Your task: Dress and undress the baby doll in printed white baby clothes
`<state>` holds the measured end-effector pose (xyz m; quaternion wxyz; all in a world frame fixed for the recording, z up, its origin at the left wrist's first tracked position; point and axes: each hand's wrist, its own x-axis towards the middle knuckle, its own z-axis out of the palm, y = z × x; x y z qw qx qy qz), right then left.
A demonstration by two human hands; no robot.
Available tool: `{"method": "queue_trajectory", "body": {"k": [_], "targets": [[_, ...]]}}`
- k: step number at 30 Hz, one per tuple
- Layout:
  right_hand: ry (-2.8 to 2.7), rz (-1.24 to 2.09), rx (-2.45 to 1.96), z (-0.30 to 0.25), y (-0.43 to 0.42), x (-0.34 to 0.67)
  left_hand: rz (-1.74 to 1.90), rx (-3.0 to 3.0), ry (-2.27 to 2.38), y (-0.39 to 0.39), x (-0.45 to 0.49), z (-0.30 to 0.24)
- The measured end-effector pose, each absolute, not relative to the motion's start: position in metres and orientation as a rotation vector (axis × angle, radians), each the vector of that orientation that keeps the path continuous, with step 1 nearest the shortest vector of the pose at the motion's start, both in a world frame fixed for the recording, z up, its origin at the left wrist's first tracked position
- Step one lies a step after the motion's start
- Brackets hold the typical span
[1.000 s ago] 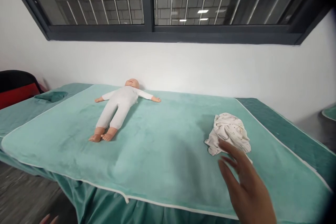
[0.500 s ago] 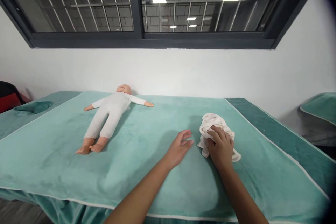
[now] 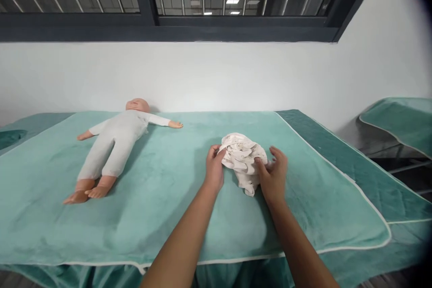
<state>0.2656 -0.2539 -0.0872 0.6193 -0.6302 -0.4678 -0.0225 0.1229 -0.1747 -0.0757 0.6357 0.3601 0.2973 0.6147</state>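
Note:
A crumpled white patterned cloth [image 3: 243, 157] lies on the teal blanket [image 3: 162, 198] that covers the bed. My left hand [image 3: 214, 167] grips the cloth's left edge with curled fingers. My right hand [image 3: 274, 175] holds its right side, thumb pinching the fabric. A baby doll [image 3: 113, 139] in a white suit lies on its back to the left, arms spread, head toward the wall.
The bed stands against a white wall under a dark-framed window [image 3: 175, 4]. The blanket's front edge hangs near me. A darker green sheet [image 3: 351, 162] shows at the right side. Another teal-covered bed [image 3: 401, 121] stands at far right.
My left hand moved right and closed on the cloth's left edge. My right hand shifted from the top of the cloth to its right side. The view moved closer and rightward.

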Motion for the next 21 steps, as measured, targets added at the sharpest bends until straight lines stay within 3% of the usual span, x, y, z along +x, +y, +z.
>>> {"method": "queue_trajectory", "body": {"k": [4, 15, 21], "targets": [[-1.017, 0.206, -1.516, -0.090, -0.250, 0.268, 1.344, 0.739, 0.596, -0.172, 0.120, -0.071], [-0.684, 0.102, -1.368, -0.096, -0.251, 0.277, 1.524, 0.731, 0.717, -0.159, 0.075, -0.039], [-0.902, 0.246, -1.328, -0.097, -0.247, 0.274, 1.678, 0.742, 0.656, -0.130, 0.024, 0.010]]}}
